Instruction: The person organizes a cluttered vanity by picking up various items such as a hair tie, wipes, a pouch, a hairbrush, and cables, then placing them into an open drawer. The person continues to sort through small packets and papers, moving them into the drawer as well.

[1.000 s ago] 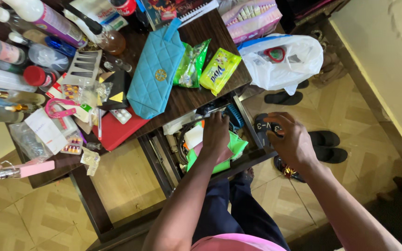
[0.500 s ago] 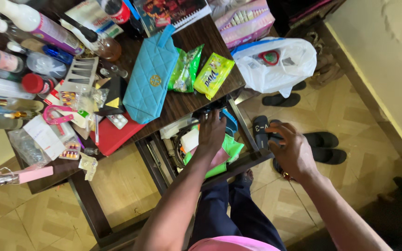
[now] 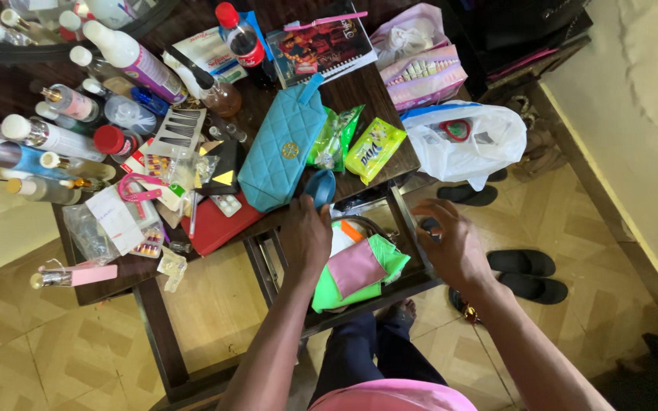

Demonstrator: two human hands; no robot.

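My left hand [image 3: 306, 237] reaches over the open drawer [image 3: 414, 237] under the table's front edge and grips a blue oval brush [image 3: 320, 187], held up at the table edge just below a teal quilted pouch [image 3: 279, 156]. A green and pink folded cloth [image 3: 356, 268] fills the front of the drawer, with white items behind it. Over the drawer's right side hovers my right hand [image 3: 452, 247] with its fingers curled. Whether it holds anything is unclear.
The dark wooden table [image 3: 359, 95] is crowded with bottles [image 3: 135, 57], a comb [image 3: 177, 133], a red notebook [image 3: 218, 222], green packets [image 3: 334, 137] and a yellow-green packet [image 3: 375, 150]. A white plastic bag [image 3: 462, 141] hangs at its right. Black sandals [image 3: 527, 274] lie on the tiled floor.
My left hand has come out of the drawer's back toward the table edge, lifting the blue brush. My right hand shifted left to the drawer's side. The view tilted up, showing more table.
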